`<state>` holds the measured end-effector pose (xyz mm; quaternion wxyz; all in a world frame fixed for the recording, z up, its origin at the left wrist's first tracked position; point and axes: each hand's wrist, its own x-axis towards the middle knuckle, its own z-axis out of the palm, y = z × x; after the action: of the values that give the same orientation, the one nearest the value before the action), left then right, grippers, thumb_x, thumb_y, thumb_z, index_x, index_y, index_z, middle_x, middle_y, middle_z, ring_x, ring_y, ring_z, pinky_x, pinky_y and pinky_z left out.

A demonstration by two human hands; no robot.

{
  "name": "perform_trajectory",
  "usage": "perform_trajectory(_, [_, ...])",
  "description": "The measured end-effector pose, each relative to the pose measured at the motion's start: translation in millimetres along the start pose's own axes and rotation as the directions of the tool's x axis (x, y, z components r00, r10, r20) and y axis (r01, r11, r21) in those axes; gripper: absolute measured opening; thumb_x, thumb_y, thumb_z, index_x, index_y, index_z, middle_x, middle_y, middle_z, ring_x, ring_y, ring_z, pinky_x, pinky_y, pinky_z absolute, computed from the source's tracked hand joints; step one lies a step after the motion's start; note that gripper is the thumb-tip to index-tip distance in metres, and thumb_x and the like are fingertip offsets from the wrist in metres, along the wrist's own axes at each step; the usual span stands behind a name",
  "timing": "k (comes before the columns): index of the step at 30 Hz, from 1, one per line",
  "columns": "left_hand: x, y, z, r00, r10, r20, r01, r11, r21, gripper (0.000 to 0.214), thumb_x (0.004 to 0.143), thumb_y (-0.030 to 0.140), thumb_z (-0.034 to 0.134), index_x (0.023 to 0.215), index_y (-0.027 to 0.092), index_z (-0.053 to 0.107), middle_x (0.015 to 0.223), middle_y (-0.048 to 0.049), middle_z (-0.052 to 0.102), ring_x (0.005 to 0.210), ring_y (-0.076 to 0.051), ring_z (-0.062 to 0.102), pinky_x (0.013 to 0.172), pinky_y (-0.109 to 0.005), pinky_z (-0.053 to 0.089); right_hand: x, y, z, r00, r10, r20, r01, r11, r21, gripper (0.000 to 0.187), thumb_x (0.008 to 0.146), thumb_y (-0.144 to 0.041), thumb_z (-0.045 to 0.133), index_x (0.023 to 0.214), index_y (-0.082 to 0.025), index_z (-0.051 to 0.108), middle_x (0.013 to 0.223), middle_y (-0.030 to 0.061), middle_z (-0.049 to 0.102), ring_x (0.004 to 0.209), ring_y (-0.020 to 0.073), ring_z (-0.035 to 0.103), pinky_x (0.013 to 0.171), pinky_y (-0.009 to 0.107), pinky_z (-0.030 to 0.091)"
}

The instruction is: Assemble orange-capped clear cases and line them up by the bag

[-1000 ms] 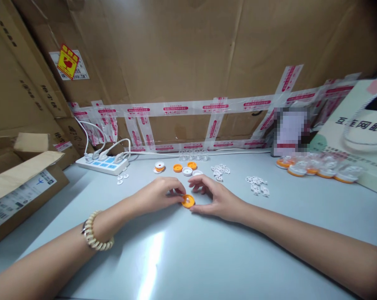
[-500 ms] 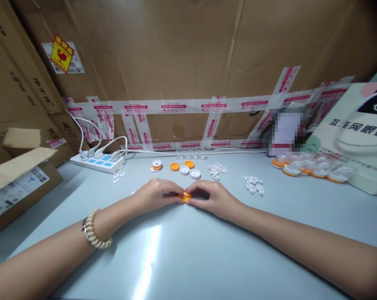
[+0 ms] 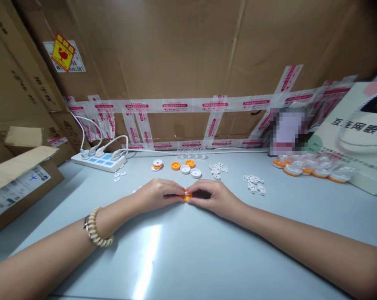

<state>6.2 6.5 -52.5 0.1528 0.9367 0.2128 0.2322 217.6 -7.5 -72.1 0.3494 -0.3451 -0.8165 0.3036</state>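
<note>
Between my two hands is a small orange round plastic piece (image 3: 186,197), partly hidden by fingers, just above or on the table. My left hand (image 3: 157,194), below a beaded bracelet, pinches its left side with thumb and fingers. From the other side my right hand (image 3: 215,197) grips it the same way. Beyond the hands lie orange round cups (image 3: 175,166) and white round cups (image 3: 195,173). A stack of white and orange rings (image 3: 157,165) sits to their left. Small white cut-out parts (image 3: 218,169) lie to the right of the cups.
Clear plastic domes (image 3: 192,153) stand in a row at the back. A power strip (image 3: 99,160) with plugs and small white discs (image 3: 117,179) are at left, beside an open carton (image 3: 26,183). Several clear-topped orange-and-white pieces (image 3: 321,168) and a paper bag (image 3: 360,141) stand right.
Both hands keep their pinch on the orange piece, which looks slightly turned or tilted. Otherwise the whole view has shifted only a little.
</note>
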Motion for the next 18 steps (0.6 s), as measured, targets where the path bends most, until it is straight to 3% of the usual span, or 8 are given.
perform_trajectory(10, [-1.0,4.2,0.1,0.987,0.145,0.062,-0.156,0.956,0.25,0.025,0.089,0.017,0.044,0.097,0.012,0.067,0.099,-0.0133,0.069,0.085,-0.019,0.066,0.074,-0.029,0.055,0.6,5.1,2.2,0.988,-0.149,0.036,0.151,0.984,-0.096,0.009,0.078,-0.021,0.059,0.078,-0.017,0.068,0.088,0.0079,0.066,0.081,0.0159,0.063,0.076,0.03,0.051])
perform_trajectory(18, [-1.2,8.5,-0.9,0.986,0.129,0.109,-0.154,0.951,0.27,0.027,0.089,0.017,0.042,0.097,0.01,0.067,0.099,-0.0145,0.068,0.086,-0.02,0.066,0.074,-0.03,0.054,0.9,4.7,2.6,0.99,-0.142,0.001,0.142,0.988,-0.061,0.007,0.076,-0.021,0.062,0.078,-0.017,0.066,0.087,0.008,0.067,0.081,0.0156,0.064,0.076,0.03,0.051])
